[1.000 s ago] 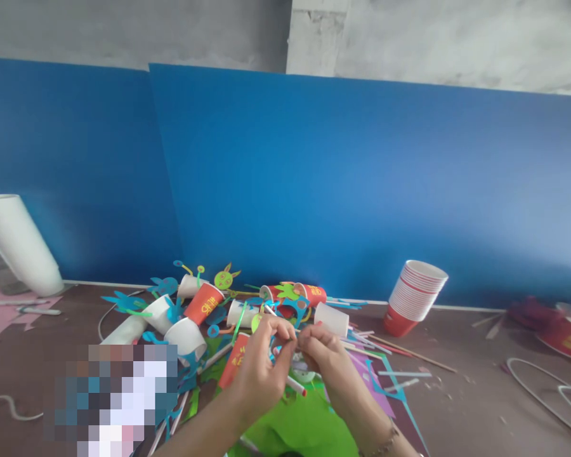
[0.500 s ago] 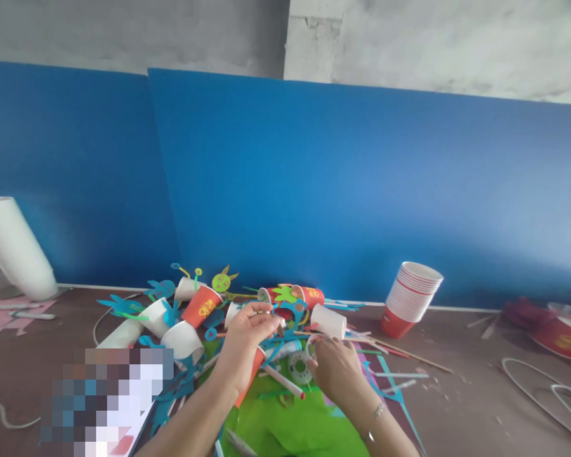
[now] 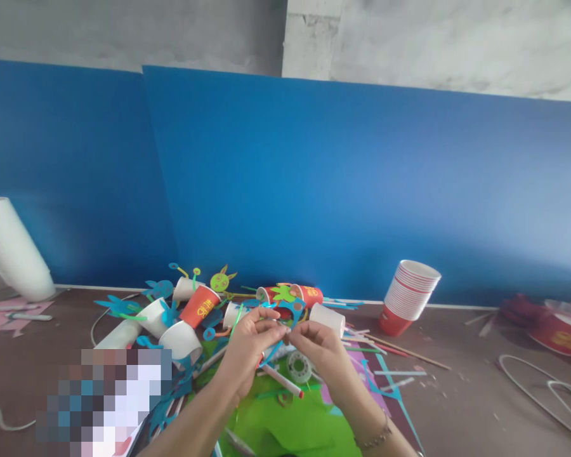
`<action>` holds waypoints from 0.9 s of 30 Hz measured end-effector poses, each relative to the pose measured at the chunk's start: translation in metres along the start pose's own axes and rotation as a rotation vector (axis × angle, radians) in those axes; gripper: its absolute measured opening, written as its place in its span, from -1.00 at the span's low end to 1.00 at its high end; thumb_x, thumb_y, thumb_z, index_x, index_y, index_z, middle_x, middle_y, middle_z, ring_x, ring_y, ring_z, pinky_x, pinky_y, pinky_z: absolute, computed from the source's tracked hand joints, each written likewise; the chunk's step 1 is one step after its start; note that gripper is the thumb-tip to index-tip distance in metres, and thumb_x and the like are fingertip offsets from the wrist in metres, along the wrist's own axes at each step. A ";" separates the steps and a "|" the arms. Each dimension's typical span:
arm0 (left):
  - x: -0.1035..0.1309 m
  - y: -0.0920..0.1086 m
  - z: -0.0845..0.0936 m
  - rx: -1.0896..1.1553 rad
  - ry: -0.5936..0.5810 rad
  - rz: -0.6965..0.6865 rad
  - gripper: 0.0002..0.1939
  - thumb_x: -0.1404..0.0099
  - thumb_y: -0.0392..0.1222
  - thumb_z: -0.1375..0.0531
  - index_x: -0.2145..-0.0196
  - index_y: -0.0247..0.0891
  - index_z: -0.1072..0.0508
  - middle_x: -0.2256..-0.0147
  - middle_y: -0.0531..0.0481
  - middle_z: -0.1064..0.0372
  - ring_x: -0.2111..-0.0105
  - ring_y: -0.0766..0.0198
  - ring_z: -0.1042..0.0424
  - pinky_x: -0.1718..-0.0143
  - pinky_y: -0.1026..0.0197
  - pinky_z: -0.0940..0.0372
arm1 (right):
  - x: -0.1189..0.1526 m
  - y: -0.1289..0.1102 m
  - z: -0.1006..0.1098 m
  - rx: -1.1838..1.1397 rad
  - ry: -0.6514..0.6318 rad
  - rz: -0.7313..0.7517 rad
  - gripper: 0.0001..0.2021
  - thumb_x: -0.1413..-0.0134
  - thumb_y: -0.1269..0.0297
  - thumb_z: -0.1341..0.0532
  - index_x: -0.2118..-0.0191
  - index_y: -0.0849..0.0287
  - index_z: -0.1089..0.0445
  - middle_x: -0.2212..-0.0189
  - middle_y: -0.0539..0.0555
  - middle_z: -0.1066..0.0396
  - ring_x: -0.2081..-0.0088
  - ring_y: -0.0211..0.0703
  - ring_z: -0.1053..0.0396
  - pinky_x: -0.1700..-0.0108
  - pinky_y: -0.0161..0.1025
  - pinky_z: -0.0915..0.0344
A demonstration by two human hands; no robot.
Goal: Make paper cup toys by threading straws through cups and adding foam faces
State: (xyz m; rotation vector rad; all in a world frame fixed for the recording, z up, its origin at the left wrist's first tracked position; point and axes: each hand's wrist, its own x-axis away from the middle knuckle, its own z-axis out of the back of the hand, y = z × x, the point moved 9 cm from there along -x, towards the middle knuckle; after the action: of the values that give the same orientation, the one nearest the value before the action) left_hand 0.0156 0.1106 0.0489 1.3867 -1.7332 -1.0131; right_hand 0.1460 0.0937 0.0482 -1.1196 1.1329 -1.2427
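Note:
My left hand (image 3: 250, 346) and my right hand (image 3: 321, 349) meet at their fingertips above the pile of craft pieces. Both are closed in a pinch, and what lies between the fingertips is too small to name. A blue paper cut-out (image 3: 295, 309) shows just behind the fingers. Below them are a clear tape roll (image 3: 299, 367) and a white marker (image 3: 283, 381) with a red tip. A green straw (image 3: 238, 317) sticks up beside my left hand. The white paper cup (image 3: 327, 318) lies tipped behind my right hand.
Paper cups with cut-out faces, such as a red cup (image 3: 200, 306), lie at the left. A cup stack (image 3: 409, 298) leans at the right. Green paper (image 3: 290, 419) covers the near table. A white roll (image 3: 14, 251) stands far left, and a cable (image 3: 528, 381) far right.
My right hand has moved up and left from beside the tape roll to meet my left hand's fingertips. My left hand has turned slightly, and the red cup below it is now mostly hidden.

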 end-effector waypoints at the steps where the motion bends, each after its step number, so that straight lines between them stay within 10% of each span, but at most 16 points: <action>1: 0.000 0.000 0.000 -0.011 -0.001 0.001 -0.66 0.10 -0.19 -0.45 0.37 -0.27 -0.44 0.56 0.08 -0.49 0.49 0.32 -0.47 0.35 0.28 -0.28 | 0.000 0.001 0.000 0.026 0.004 0.007 -0.70 0.04 0.02 -0.25 0.50 0.18 -0.38 0.59 -0.04 -0.30 0.55 -0.29 -0.17 0.49 -0.33 -0.06; 10: 0.008 0.025 0.007 -0.270 0.136 -0.111 -0.65 0.00 -0.16 -0.38 0.23 -0.27 -0.47 0.49 0.02 -0.56 0.46 0.28 -0.48 0.38 0.29 -0.28 | 0.035 -0.064 0.003 0.544 0.293 0.622 -0.87 -0.11 0.35 -0.14 0.46 0.14 -0.31 0.41 0.04 -0.43 0.30 -0.11 -0.37 0.17 -0.15 -0.16; 27: 0.006 0.029 0.003 -0.356 0.085 -0.101 -0.65 0.06 -0.16 -0.39 0.28 -0.28 -0.47 0.52 -0.01 -0.56 0.41 0.15 -0.53 0.35 0.23 -0.33 | 0.015 -0.036 -0.006 0.449 0.073 0.264 -0.80 -0.08 0.21 -0.15 0.52 0.11 -0.32 0.48 0.03 -0.44 0.37 -0.11 -0.39 0.28 -0.24 -0.24</action>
State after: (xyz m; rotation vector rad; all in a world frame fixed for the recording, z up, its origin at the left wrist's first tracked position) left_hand -0.0011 0.1091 0.0737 1.2746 -1.3524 -1.2304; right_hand 0.1359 0.0784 0.0835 -0.5737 0.9550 -1.2534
